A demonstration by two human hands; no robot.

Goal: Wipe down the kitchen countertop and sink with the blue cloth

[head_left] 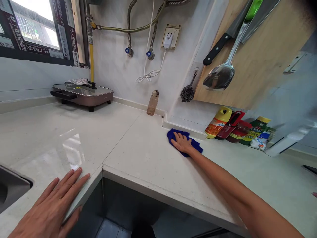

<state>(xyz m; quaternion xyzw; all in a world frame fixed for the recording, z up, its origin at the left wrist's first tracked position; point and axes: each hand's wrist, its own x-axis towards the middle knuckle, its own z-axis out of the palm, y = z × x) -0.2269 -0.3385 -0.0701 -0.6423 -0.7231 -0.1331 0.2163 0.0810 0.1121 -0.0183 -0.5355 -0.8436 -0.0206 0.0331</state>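
Note:
A dark blue cloth (196,145) lies crumpled on the white countertop (138,148), close to the raised ledge at the foot of the wall. My right hand (182,142) presses flat on top of it with the fingers spread. At the lower left, my left hand (53,205) rests on the counter's front edge near the inner corner, fingers stretched out and holding nothing. A brown translucent bottle (152,103) stands upright against the back wall, beyond the cloth.
An electric pan (84,96) with a glass lid sits at the back left. Condiment bottles (219,122) line the right wall beneath a wooden board (269,62) with a hanging knife and ladle. A sink (12,186) is at the left edge.

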